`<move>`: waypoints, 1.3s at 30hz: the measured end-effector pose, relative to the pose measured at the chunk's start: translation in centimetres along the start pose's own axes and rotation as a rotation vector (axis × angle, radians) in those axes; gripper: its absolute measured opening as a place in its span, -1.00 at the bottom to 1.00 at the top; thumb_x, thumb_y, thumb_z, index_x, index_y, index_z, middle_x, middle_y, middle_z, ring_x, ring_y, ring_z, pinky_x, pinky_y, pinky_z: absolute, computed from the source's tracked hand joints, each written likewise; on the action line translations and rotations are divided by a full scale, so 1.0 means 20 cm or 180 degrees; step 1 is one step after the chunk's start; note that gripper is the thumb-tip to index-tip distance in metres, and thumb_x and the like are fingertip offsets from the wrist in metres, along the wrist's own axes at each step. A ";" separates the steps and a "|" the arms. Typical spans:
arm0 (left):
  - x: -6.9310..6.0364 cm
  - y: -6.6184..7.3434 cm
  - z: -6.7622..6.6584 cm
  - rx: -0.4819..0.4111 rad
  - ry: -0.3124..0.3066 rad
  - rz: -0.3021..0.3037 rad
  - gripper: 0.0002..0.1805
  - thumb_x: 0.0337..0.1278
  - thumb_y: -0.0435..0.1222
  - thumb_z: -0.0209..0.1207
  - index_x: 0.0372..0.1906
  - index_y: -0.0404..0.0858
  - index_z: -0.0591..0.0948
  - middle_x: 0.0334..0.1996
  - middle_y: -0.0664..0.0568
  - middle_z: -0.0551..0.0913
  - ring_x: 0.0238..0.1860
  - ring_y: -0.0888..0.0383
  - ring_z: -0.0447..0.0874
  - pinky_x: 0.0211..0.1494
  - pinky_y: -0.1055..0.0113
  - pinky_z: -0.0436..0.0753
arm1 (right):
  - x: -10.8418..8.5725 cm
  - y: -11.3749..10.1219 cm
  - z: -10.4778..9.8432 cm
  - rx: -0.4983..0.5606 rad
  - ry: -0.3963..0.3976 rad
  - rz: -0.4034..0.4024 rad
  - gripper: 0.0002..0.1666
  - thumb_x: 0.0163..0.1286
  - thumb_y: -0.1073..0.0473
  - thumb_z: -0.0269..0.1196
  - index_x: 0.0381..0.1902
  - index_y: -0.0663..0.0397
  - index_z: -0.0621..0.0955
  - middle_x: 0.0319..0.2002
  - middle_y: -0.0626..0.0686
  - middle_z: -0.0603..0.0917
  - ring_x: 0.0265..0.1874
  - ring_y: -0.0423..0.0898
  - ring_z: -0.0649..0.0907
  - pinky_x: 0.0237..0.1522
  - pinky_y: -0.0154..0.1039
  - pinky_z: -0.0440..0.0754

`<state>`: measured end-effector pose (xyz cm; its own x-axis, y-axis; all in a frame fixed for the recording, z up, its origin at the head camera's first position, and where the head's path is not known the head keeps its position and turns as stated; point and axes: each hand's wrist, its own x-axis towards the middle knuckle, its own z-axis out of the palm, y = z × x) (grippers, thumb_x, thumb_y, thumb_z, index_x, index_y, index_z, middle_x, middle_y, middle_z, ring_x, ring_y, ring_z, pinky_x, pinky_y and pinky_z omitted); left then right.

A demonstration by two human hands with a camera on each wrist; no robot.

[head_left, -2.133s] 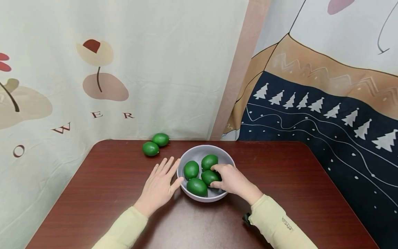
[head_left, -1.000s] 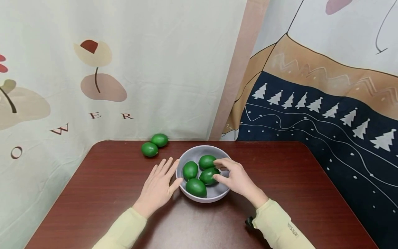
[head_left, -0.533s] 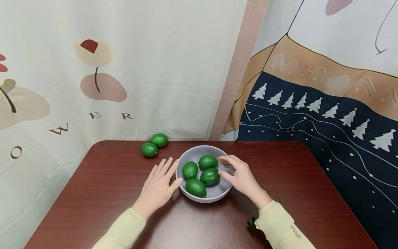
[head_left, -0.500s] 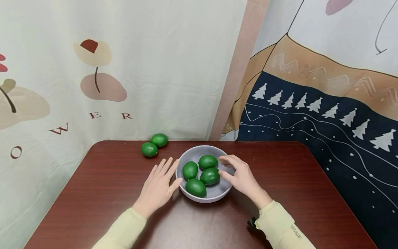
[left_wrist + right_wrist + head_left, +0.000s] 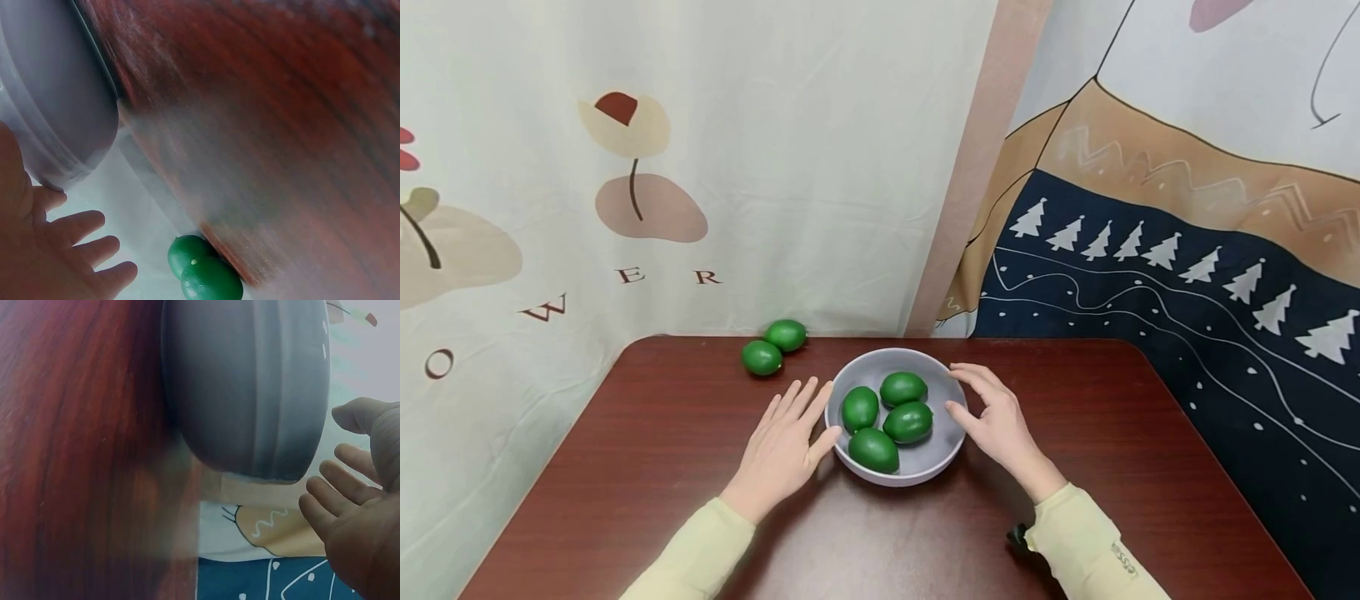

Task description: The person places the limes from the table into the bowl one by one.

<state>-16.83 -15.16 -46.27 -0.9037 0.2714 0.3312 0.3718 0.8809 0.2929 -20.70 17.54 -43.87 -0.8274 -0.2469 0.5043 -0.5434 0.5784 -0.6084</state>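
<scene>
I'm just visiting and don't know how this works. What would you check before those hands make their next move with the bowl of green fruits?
1. Right hand free: ok, it holds nothing and is at the bowl's right side.
2. Left hand free: ok, it holds nothing, fingers spread.
3. Left hand touching the bowl: cannot tell, the fingertips are at its rim, but contact is unclear.
4. Bowl steady: ok, it sits upright on the table.
5. Four fruits settled: ok, all lie inside below the rim.
6. Every fruit inside: not ok, two other fruits lie near the far edge.
</scene>
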 end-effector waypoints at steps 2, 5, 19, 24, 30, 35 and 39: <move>0.00 0.00 0.00 0.0008 0.0004 0.0005 -0.27 0.49 0.12 0.08 0.57 -0.16 0.36 0.52 -0.19 0.36 0.57 -0.23 0.22 0.57 -0.21 0.21 | 0.00 0.01 0.00 -0.0011 0.0005 0.0006 -0.44 0.23 0.33 0.49 0.21 0.23 0.66 0.25 0.10 0.64 0.21 0.05 0.65 0.25 0.09 0.62; 0.00 0.00 0.00 0.0003 0.0006 0.0006 -0.27 0.49 0.12 0.08 0.57 -0.16 0.36 0.52 -0.20 0.36 0.57 -0.23 0.21 0.58 -0.21 0.20 | -0.01 0.03 -0.01 -0.0041 -0.0007 -0.0013 -0.42 0.23 0.34 0.50 0.22 0.25 0.65 0.27 0.12 0.63 0.23 0.08 0.64 0.25 0.14 0.60; 0.00 0.00 0.00 -0.0006 -0.0025 -0.0010 -0.27 0.49 0.11 0.08 0.58 -0.16 0.35 0.53 -0.20 0.34 0.58 -0.23 0.18 0.59 -0.20 0.17 | -0.05 0.09 -0.02 -0.0293 -0.0182 0.0041 -0.36 0.37 0.19 0.41 0.37 0.19 0.55 0.39 0.18 0.53 0.35 0.14 0.56 0.31 0.17 0.55; 0.00 0.00 -0.01 -0.0004 -0.0035 -0.0021 -0.27 0.48 0.11 0.09 0.57 -0.16 0.35 0.53 -0.20 0.34 0.58 -0.24 0.19 0.59 -0.20 0.17 | -0.08 0.09 -0.03 -0.0401 -0.0344 0.0105 -0.33 0.44 0.12 0.35 0.43 0.22 0.50 0.46 0.19 0.46 0.44 0.17 0.45 0.38 0.20 0.47; 0.00 0.00 -0.01 0.0002 -0.0022 -0.0023 -0.27 0.48 0.11 0.09 0.57 -0.16 0.35 0.53 -0.20 0.34 0.57 -0.23 0.20 0.59 -0.20 0.17 | -0.10 0.10 -0.03 -0.0541 -0.0491 0.0127 -0.31 0.49 0.09 0.30 0.48 0.22 0.45 0.52 0.19 0.38 0.50 0.19 0.36 0.43 0.22 0.40; 0.00 0.00 -0.01 0.0014 -0.0012 -0.0012 -0.27 0.48 0.11 0.09 0.57 -0.16 0.36 0.52 -0.20 0.35 0.56 -0.25 0.22 0.58 -0.21 0.18 | -0.12 0.11 -0.03 -0.0665 -0.0598 0.0146 -0.29 0.50 0.06 0.27 0.50 0.22 0.42 0.56 0.18 0.32 0.53 0.22 0.30 0.46 0.24 0.36; 0.00 0.00 0.00 0.0017 -0.0010 -0.0009 -0.27 0.48 0.12 0.09 0.57 -0.15 0.36 0.53 -0.20 0.35 0.55 -0.26 0.24 0.58 -0.21 0.18 | -0.12 0.12 -0.03 -0.0773 -0.0695 0.0126 -0.28 0.53 0.02 0.24 0.52 0.20 0.40 0.58 0.18 0.28 0.56 0.22 0.24 0.50 0.26 0.27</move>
<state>-16.84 -15.16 -46.21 -0.9055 0.2700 0.3275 0.3680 0.8838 0.2890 -19.87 20.08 -46.16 -0.8723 -0.3663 0.3241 -0.4825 0.7528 -0.4478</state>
